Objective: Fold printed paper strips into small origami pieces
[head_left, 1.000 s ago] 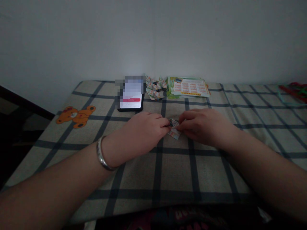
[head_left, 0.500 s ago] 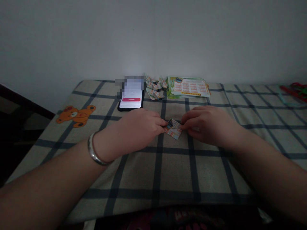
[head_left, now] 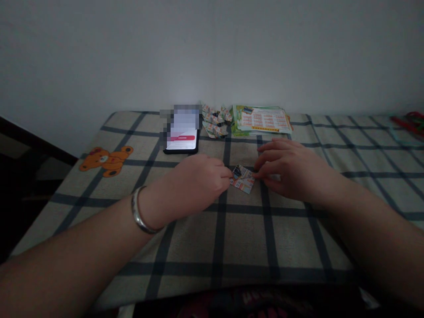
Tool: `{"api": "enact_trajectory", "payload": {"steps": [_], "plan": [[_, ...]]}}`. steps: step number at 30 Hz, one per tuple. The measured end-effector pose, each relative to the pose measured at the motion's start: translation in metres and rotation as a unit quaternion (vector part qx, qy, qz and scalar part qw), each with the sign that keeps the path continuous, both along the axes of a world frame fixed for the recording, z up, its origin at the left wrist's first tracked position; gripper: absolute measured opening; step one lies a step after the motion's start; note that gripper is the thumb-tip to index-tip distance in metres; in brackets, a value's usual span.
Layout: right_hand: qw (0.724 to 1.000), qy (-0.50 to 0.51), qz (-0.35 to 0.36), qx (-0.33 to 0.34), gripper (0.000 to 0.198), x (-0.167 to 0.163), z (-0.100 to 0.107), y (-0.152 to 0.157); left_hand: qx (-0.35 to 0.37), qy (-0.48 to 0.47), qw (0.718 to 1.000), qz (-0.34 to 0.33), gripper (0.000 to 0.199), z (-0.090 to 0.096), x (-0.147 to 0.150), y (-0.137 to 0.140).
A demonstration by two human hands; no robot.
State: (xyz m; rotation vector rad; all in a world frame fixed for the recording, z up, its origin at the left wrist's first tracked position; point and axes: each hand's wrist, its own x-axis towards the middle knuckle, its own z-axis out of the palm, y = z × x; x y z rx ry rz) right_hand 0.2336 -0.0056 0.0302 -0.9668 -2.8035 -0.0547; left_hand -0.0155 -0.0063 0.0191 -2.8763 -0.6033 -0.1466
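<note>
A small folded square of printed paper (head_left: 244, 180) lies on the checked tablecloth (head_left: 185, 247), one corner pointing towards me. My left hand (head_left: 202, 183), with a silver bangle at the wrist, pinches its left corner between thumb and fingers. From the other side, my right hand (head_left: 288, 170) touches the right corner with its fingertips; its upper fingers are spread a little. The paper shows orange, white and dark print, and a crease crosses its middle.
A phone (head_left: 182, 132) with a lit screen lies behind my left hand. Beside it are folded paper pieces (head_left: 215, 121) and a stack of printed sheets (head_left: 263, 119) near the wall. A bear figure (head_left: 107, 160) is at the left; a red object (head_left: 410, 123) lies far right.
The folded paper has shifted slightly right. The fingers of my right hand have lifted and spread a little, while my left hand keeps its pinch. The phone screen's content has shifted.
</note>
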Motion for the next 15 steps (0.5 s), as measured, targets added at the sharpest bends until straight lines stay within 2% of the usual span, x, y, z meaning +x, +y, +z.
{"api": "enact_trajectory", "payload": {"steps": [6,10,15], "plan": [[0.999,0.018,0.015,-0.048,0.018,0.0053,0.0022,0.0021,-0.005,0.013,1.000,0.015,0.023,0.0027,0.0001,0.0001],[0.999,0.000,0.027,-0.039,0.019,0.0037,0.0067,-0.0007,-0.019,0.013,1.000,0.009,0.024,0.0035,-0.0011,-0.0005],[0.999,-0.016,0.008,-0.029,0.022,-0.0028,0.0049,-0.0046,-0.013,0.013,1.000,0.008,0.023,0.0033,-0.0004,-0.0020]]}}
